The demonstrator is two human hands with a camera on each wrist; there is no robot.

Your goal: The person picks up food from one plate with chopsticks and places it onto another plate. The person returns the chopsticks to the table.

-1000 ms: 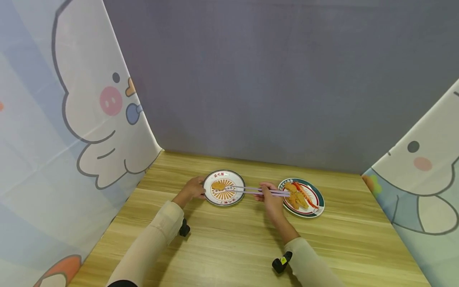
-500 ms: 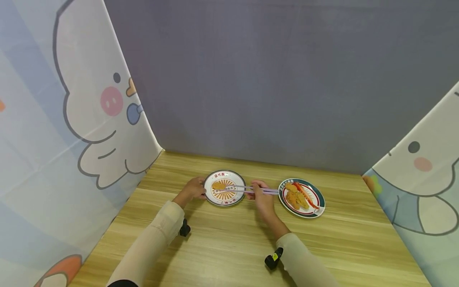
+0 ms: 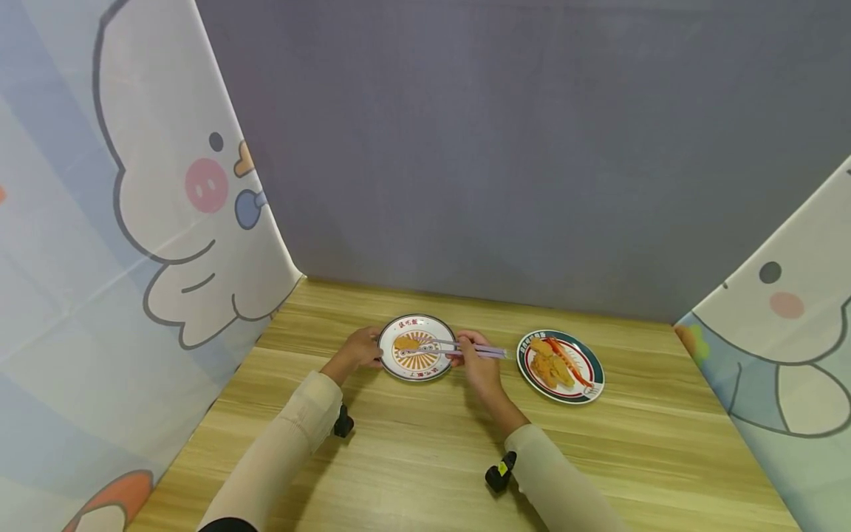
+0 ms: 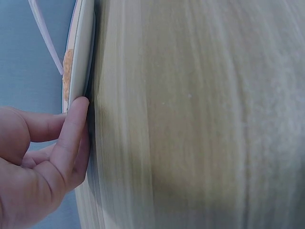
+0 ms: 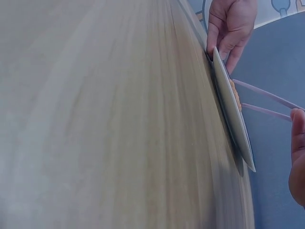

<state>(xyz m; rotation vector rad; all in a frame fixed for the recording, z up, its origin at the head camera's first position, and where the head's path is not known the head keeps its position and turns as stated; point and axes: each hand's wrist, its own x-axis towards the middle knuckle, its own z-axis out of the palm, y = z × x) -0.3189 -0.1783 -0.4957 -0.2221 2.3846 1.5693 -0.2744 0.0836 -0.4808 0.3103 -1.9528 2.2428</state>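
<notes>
In the head view, my left hand [image 3: 362, 348] grips the left rim of a white plate [image 3: 439, 363] with a sunburst print; in the left wrist view, its fingers [image 4: 71, 129] pinch the rim. One golden piece of fried food [image 3: 407, 343] lies on this plate. My right hand [image 3: 477, 366] holds a pair of lilac chopsticks [image 3: 492, 352] close to the plate's right rim. Their tips reach over the plate to the fried piece, also shown in the right wrist view, where the chopsticks [image 5: 267, 93] spread to either side of the piece.
To the right, a green-rimmed plate [image 3: 594, 391] bears several fried pieces [image 3: 550, 366] and long red-orange strips [image 3: 568, 360]. Both plates are on a wooden table [image 3: 412, 458]. A grey wall panel [image 3: 452, 162] rises behind, with cartoon-printed cloths [image 3: 66, 295] at the sides.
My right hand has moved left with the chopsticks, away from the green-rimmed plate and up to the sunburst plate's right rim. My left hand and both plates have hardly shifted.
</notes>
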